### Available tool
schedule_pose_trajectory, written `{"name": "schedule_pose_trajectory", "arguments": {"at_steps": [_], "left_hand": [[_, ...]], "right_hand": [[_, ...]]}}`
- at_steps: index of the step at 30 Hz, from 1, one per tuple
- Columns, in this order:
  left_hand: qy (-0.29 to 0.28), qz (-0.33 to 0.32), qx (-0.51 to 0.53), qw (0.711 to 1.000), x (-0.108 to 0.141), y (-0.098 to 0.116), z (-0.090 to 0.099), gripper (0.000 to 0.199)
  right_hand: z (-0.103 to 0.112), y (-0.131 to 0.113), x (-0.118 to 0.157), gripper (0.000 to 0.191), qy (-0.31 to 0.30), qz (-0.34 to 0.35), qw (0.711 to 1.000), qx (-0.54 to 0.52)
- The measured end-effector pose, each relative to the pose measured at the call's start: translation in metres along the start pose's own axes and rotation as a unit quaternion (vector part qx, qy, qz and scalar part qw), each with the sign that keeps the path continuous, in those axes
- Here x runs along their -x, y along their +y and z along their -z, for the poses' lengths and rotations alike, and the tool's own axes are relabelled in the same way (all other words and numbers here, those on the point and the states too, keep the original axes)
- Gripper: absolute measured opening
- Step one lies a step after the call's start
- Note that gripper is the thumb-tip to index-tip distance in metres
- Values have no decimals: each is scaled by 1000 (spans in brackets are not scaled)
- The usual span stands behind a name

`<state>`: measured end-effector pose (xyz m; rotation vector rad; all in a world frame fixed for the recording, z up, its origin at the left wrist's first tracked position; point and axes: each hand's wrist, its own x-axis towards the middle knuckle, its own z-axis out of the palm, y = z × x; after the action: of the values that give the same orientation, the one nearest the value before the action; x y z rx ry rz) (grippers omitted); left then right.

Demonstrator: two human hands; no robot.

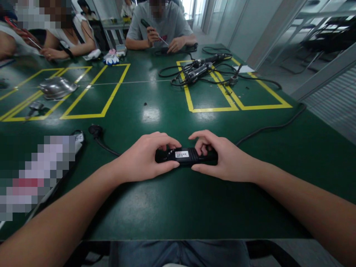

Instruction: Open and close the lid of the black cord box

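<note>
Black device [191, 158] with a white label is laid lengthwise on a green table [167, 211], near the table's front edge, and is taken here as the landmark. Its left end is held by the left hand [154, 157], thumb along the near side and fingers curled over the far side. Its right end is loosely cupped by the right hand [228, 157]; the thumb and forefinger are spread well apart, while the bent fingers are rested on its top.

Left of the device, a black plug [96, 131] is seen on a cord that is hidden at the left hand; to its right, a dark cable [268, 128] is run out across the surface from behind the right hand. Further left, a long item [79, 138] is mostly blurred out.

Beyond the device, the glossy surface is marked with yellow tape [214, 109] in rectangles. Corded tools [197, 72] are heaped beyond it to the right, and a shiny metal part [57, 88] is set beyond it to the left. Directly beyond, across the table, a screwdriver [145, 23] is held by a seated person [164, 27]. Far right of the device, the room is bounded by glass partitions [239, 26], with dark chairs [325, 42] seen through them.
</note>
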<state>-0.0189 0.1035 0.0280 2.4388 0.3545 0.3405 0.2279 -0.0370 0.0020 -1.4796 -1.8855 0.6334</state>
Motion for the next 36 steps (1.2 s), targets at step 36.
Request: {"name": "schedule_pose_trajectory", "arguments": {"at_steps": [36], "left_hand": [[-53, 28, -8, 998, 4, 7, 13, 9]], "right_hand": [[1, -5, 2, 5, 26, 103, 991, 80]]}}
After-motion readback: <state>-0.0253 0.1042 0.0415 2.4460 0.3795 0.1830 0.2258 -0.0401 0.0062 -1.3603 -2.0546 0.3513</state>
